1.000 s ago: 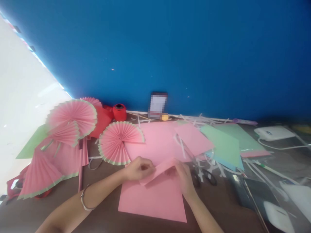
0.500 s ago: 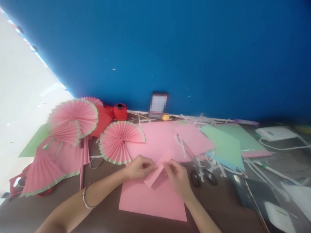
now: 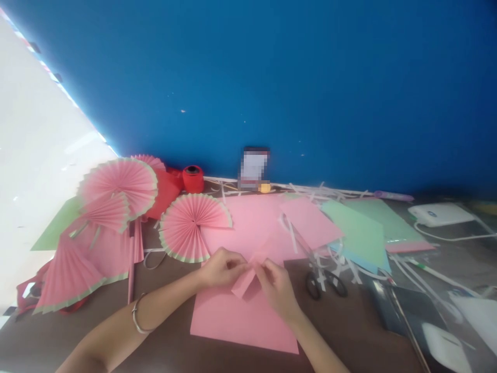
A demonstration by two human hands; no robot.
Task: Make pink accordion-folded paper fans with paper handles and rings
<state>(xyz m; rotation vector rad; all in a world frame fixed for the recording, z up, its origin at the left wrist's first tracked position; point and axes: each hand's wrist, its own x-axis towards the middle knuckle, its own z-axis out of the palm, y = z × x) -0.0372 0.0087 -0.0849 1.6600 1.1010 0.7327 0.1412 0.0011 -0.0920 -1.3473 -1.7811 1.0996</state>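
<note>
Between my two hands is a narrow folded strip of pink paper (image 3: 244, 284), tilted over a flat pink sheet (image 3: 244, 324). My left hand (image 3: 224, 269) pinches the strip from the left, thumb against fingertips. From the right, my right hand (image 3: 276, 287) pinches it close beside the left fingertips. The part of the strip under the fingers is hidden, and its upper end blends into the pink paper behind. Just beyond my left hand lies a pleated pink paper fan (image 3: 190, 225) with a pale green edge, opened most of the way round.
More pleated fans (image 3: 118, 186) are piled at the left beside a red roll (image 3: 193, 178). Black-handled scissors (image 3: 326, 285) lie right of my right hand. Green paper (image 3: 355, 233), white paper strips and a white device (image 3: 441, 213) are farther right. A phone (image 3: 253, 168) leans on the blue wall (image 3: 272, 77).
My right hand has shifted slightly left along the strip, closer to my left fingertips. My left hand stays nearly still, pinching the paper.
</note>
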